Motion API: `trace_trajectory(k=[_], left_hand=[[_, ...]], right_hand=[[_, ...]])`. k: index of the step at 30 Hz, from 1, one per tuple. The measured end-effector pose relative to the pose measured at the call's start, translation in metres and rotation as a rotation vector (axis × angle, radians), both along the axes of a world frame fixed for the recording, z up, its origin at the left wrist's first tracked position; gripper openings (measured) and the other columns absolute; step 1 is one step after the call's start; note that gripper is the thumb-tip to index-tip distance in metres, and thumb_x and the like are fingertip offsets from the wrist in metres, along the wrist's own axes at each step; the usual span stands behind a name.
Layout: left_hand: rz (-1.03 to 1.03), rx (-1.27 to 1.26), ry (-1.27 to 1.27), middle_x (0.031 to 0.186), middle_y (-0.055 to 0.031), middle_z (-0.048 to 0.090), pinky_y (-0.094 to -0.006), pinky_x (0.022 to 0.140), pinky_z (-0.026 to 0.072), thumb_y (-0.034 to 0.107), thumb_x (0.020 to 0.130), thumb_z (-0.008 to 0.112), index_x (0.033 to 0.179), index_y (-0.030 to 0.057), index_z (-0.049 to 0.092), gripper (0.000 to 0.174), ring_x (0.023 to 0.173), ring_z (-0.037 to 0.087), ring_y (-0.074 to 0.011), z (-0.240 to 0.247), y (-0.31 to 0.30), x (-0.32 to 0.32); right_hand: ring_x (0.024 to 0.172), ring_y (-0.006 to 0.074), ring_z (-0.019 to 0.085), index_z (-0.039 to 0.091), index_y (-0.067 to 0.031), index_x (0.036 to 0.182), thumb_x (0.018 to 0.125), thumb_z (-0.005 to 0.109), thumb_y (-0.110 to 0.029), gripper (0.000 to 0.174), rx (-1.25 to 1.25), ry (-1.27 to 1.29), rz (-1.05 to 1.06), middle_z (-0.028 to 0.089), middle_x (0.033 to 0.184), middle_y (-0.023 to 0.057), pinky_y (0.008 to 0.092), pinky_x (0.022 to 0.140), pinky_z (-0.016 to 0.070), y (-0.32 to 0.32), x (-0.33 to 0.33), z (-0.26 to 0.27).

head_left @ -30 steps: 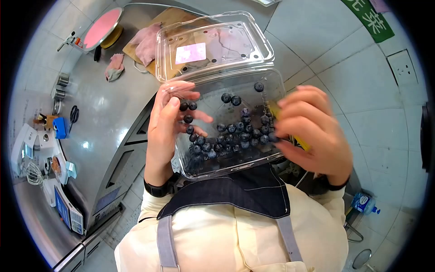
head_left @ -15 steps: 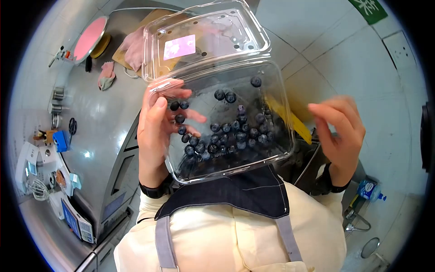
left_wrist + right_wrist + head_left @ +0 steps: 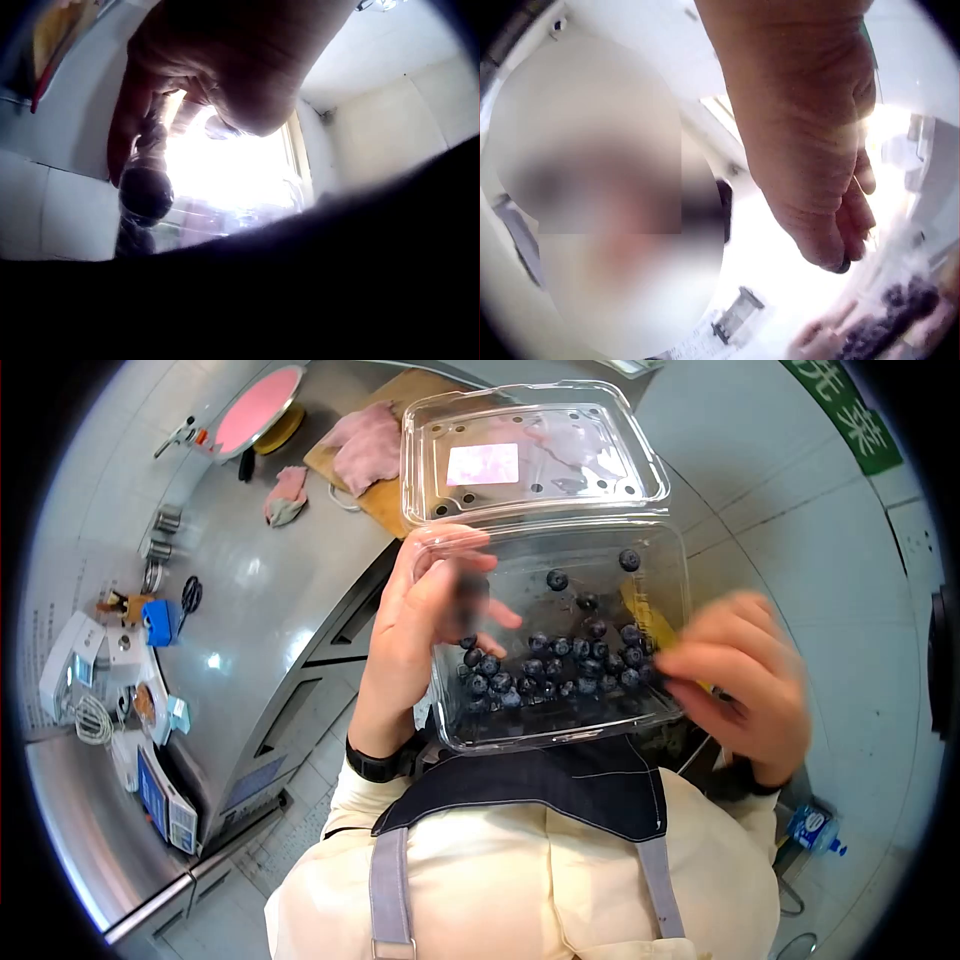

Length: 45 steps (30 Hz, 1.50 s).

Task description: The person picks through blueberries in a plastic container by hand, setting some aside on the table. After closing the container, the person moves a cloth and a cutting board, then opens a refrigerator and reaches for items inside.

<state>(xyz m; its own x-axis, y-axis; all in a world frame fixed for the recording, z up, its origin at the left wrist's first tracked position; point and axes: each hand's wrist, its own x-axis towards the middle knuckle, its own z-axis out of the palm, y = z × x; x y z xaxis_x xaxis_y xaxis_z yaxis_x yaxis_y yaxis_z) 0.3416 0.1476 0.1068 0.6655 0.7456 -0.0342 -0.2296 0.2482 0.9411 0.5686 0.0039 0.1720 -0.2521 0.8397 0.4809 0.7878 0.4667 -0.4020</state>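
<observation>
A clear plastic clamshell box is held up in front of the apron, its vented lid hinged back and bearing a pale label. Blueberries cluster in its lower part, with several scattered higher. My left hand grips the box's left side; its fingers show through the plastic, and a dark blurred patch lies beside the thumb. At the right wall is my right hand, motion-blurred. In the right wrist view, its thumb and fingers pinch a small dark blueberry.
A steel counter runs along the left, carrying a pink turntable, a cutting board with a pink cloth, scissors and a scale. A blue-labelled bottle is low on the right.
My right hand drew away to the right of the box, then came back to its right wall. The box and surroundings shifted right in view; one upper blueberry slid slightly down.
</observation>
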Motion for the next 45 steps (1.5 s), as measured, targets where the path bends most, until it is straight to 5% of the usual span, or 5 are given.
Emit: trace_trajectory(k=[11,15,23,32,45], left_hand=[[0.021,0.002,0.019,0.11,-0.0176,0.048,-0.0346,0.058,0.0558,0.034,0.096,0.04,0.127,0.0031,0.042,0.044,0.081,0.065,-0.03,-0.005,0.01,0.004],[0.002,0.017,0.04,0.111,-0.0188,0.05,-0.0352,0.057,0.0559,0.036,0.095,0.042,0.127,0.0022,0.042,0.046,0.08,0.065,-0.031,-0.003,0.012,0.009],[0.05,0.082,0.088,0.112,-0.0191,0.052,-0.0357,0.048,0.0556,0.045,0.092,0.043,0.13,0.0066,0.038,0.054,0.076,0.065,-0.0335,0.003,0.009,0.011],[-0.04,-0.325,-0.029,0.101,-0.016,0.057,-0.0363,0.056,0.0577,0.035,0.094,0.041,0.121,0.0024,0.044,0.042,0.075,0.064,-0.0237,-0.052,0.035,0.003],[0.064,-0.03,-0.003,0.105,-0.0188,0.053,-0.036,0.049,0.0595,0.041,0.094,0.039,0.127,-0.0013,0.039,0.053,0.082,0.064,-0.0253,0.006,0.017,-0.005]], right_hand=[[0.077,0.0142,0.057,0.065,-0.0025,0.101,0.082,0.063,-0.005,0.02,-0.658,0.434,-0.765,0.063,0.083,0.0072,0.0271,0.073,0.0448,-0.109,0.075,-0.089],[0.082,0.0119,0.057,0.06,-0.0023,0.114,0.087,0.061,-0.008,0.027,-0.394,0.306,-0.859,0.064,0.088,0.0069,0.025,0.075,0.0445,-0.11,0.065,-0.075],[0.079,0.0242,0.055,0.046,0.003,0.123,0.087,0.059,-0.006,0.039,0.481,0.162,-0.504,0.064,0.088,0.0154,0.0375,0.076,0.0438,-0.084,0.036,-0.042],[0.072,0.0208,0.05,0.051,0.0035,0.115,0.084,0.052,0.008,0.031,0.487,0.117,-0.493,0.063,0.076,0.0139,0.0346,0.069,0.0417,-0.066,0.04,-0.048],[0.067,0.0196,0.051,0.052,0.0071,0.113,0.086,0.05,0.009,0.027,0.482,0.145,-0.571,0.062,0.075,0.0159,0.0333,0.068,0.0425,-0.072,0.042,-0.061]])
